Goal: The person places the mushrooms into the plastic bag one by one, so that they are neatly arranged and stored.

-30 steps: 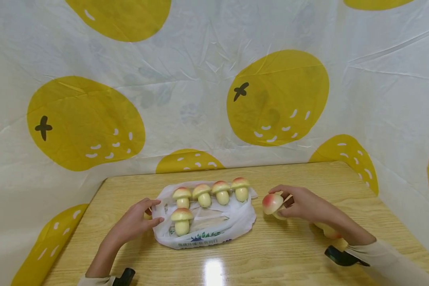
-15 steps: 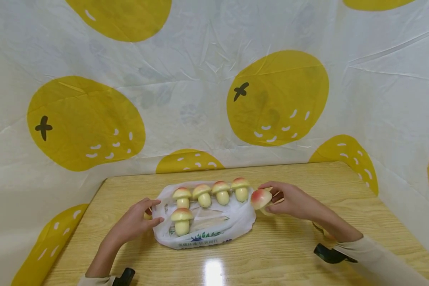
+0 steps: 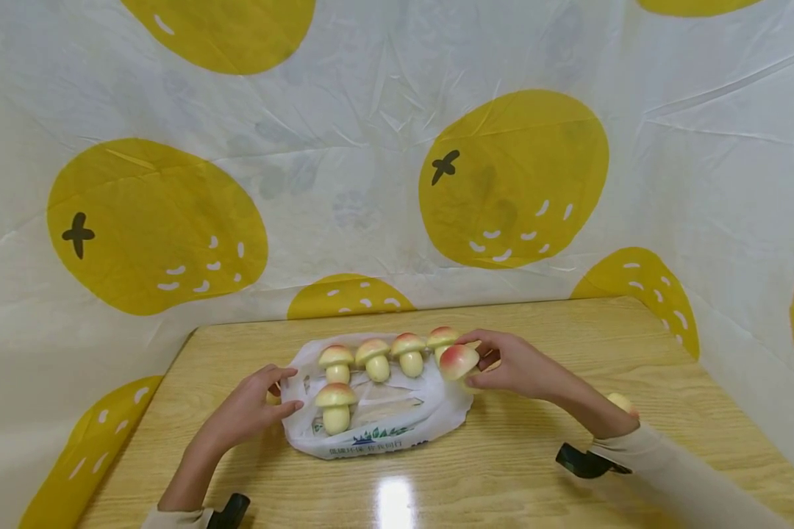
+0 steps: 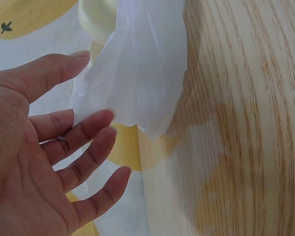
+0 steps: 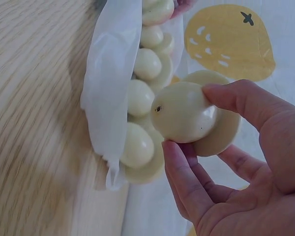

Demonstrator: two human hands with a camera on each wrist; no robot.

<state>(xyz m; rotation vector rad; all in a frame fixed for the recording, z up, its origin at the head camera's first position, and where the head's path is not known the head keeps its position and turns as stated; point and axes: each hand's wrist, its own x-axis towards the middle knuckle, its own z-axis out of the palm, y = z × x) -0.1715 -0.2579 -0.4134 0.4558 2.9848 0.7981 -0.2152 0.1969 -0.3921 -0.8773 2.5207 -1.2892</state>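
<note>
My right hand [image 3: 512,366] pinches a toy mushroom [image 3: 458,362] with a pale yellow, red-blushed cap, over the right end of a white plastic bag [image 3: 384,433]. In the right wrist view, thumb and fingertips grip its rounded stem [image 5: 184,113]. Several similar mushrooms lie on the bag, four-abreast apart: a back row including one mushroom [image 3: 410,356], and a single mushroom [image 3: 336,410] in front at the left. At the bag's left edge my left hand [image 3: 254,408] has its thumb and fingers spread; in the left wrist view its index finger goes behind the plastic [image 4: 137,73].
Another mushroom [image 3: 622,402] lies on the wooden table [image 3: 503,470] to the right, partly hidden by the right forearm. A white sheet [image 3: 357,184] with large yellow fruit prints rises behind the table and along its sides.
My right hand has carried the mushroom leftward from the bare table to above the bag's right end. The left hand and the mushrooms on the bag have stayed put.
</note>
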